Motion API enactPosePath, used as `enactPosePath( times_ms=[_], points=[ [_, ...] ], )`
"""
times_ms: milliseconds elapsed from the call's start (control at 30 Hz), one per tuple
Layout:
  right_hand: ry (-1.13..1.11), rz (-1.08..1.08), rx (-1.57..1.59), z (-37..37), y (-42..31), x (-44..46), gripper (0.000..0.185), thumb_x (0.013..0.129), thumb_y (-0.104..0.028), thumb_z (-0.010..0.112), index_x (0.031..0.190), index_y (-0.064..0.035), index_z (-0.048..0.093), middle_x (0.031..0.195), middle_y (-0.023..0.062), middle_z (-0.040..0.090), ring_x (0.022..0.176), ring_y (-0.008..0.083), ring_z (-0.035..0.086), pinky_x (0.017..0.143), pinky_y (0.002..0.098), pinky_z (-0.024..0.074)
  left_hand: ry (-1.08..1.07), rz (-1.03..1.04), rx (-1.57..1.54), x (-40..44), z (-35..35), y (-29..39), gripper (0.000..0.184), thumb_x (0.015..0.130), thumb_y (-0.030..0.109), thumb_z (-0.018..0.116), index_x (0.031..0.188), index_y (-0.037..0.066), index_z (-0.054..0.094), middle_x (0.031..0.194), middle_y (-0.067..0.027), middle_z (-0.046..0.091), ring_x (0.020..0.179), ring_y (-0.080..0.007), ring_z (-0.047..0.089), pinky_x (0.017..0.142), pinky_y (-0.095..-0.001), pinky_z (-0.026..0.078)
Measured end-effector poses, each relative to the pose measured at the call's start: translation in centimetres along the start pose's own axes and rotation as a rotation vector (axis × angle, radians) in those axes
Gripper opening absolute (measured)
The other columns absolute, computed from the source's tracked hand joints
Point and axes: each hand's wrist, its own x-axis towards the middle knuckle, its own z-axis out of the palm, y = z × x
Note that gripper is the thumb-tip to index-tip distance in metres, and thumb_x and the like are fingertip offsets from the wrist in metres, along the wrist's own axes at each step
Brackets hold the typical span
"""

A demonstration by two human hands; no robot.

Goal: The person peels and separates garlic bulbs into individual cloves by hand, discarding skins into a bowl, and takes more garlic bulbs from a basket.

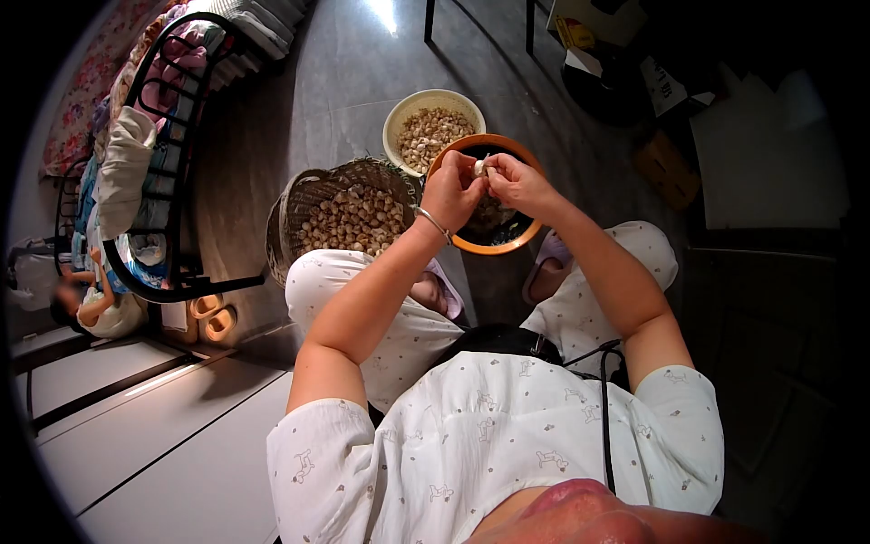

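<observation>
Over an orange-rimmed basin (509, 245) between my knees, both hands work on a small whitish bulb (479, 169) that looks like garlic. My left hand (452, 194), with a bangle at the wrist, pinches it from the left. From the right, the fingers of my right hand (520, 187) close on it too. Inside the basin the middle looks dark, with some pale scraps partly hidden by my hands. Left of it, a woven basket (286, 213) holds many brownish bulbs (355, 219). Behind, a cream bowl (391, 136) contains smaller pale pieces (433, 131).
A black metal bed frame (181, 172) with cloths stands at the left, and another person (109, 304) is beside it. Orange slippers (217, 322) lie on the floor. Boxes (675, 86) are in the dark at the right. A black cord (606, 417) hangs down my shirt.
</observation>
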Motion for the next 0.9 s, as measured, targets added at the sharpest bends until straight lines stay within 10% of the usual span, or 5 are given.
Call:
enactPosePath(
  times_ms=[367, 900],
  points=[
    [0.023, 0.120, 0.427, -0.3, -1.8, -0.4, 0.019, 0.094, -0.019, 0.045, 0.107, -0.0059, 0.050, 0.074, -0.0012, 0.051, 0.055, 0.0039, 0.043, 0.047, 0.0174, 0.0330, -0.056, -0.301, -0.497, 0.4, -0.8, 0.8, 0.029, 0.088, 0.010, 0.059, 0.112, -0.001, 0.050, 0.093, -0.0088, 0.061, 0.081, -0.0127, 0.061, 0.071, -0.0253, 0.055],
    [0.123, -0.289, -0.204, -0.4, -0.3, 0.5, 0.023, 0.088, -0.024, 0.063, 0.096, -0.0046, 0.055, 0.069, -0.0042, 0.050, 0.061, 0.0030, 0.044, 0.054, 0.0193, 0.0376, -0.015, -0.121, -0.126, 0.1, -0.5, 0.7, 0.021, 0.086, 0.012, 0.061, 0.101, -0.002, 0.054, 0.085, -0.0055, 0.061, 0.070, -0.0083, 0.058, 0.061, -0.0222, 0.051]
  ],
)
